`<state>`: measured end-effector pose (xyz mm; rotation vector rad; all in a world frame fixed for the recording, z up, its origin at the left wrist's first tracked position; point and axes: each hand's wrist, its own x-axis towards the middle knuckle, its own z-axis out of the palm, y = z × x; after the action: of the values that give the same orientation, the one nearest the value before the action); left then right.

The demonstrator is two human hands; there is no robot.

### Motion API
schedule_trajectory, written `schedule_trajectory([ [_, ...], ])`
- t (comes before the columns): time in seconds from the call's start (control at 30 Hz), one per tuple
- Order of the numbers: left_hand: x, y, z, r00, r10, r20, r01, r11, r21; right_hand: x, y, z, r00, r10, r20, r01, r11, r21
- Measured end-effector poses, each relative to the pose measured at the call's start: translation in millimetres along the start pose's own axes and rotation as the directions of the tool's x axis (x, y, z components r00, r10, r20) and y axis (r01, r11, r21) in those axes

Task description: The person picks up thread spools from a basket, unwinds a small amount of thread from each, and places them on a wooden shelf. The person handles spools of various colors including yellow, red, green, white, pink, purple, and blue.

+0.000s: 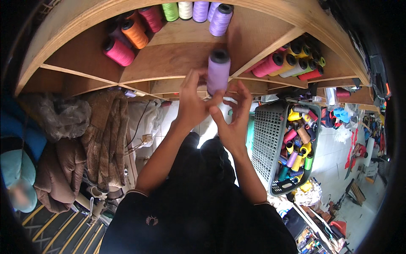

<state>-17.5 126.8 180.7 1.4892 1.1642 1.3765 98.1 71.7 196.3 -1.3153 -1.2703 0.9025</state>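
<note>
A lilac spool of thread (218, 75) with a dark top stands upright in front of the wooden shelf. My left hand (190, 103) is closed round its lower part, with the fingers partly hidden behind it. Just to the right, my right hand (236, 118) has its fingers curved and apart, and its thumb is close to the left hand's fingertips. I see nothing in the right hand. On the shelf beyond, another lilac spool (220, 20) stands at the front of a row with green, cream, red, orange and pink spools (119, 52).
The wooden shelf (177, 63) has dividers, and its right compartment holds several mixed spools (292, 63). At my right stands a grey perforated plastic basket (266, 148) full of coloured spools. Brown cloth (103, 135) and a clear plastic bag (63, 112) hang at left.
</note>
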Motion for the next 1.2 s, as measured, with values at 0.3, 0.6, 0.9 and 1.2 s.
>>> schedule_trajectory([
  [0.3,-59,15,5,0.974,0.048,0.22,-0.071,0.992,0.099,-18,16,-40,0.988,-0.071,0.138,0.082,0.994,-0.071],
  [0.6,41,-21,-8,0.986,0.088,-0.139,-0.078,0.995,0.069,-13,-4,-17,0.97,-0.081,0.229,0.098,0.993,-0.061],
  [0.9,149,-48,-26,0.965,0.24,-0.103,-0.189,0.914,0.36,68,3,47,0.978,-0.002,0.209,-0.067,0.944,0.322],
  [1.2,157,-82,-22,0.939,0.342,-0.018,-0.298,0.841,0.451,140,20,88,0.996,-0.044,0.081,0.045,0.999,-0.012],
])
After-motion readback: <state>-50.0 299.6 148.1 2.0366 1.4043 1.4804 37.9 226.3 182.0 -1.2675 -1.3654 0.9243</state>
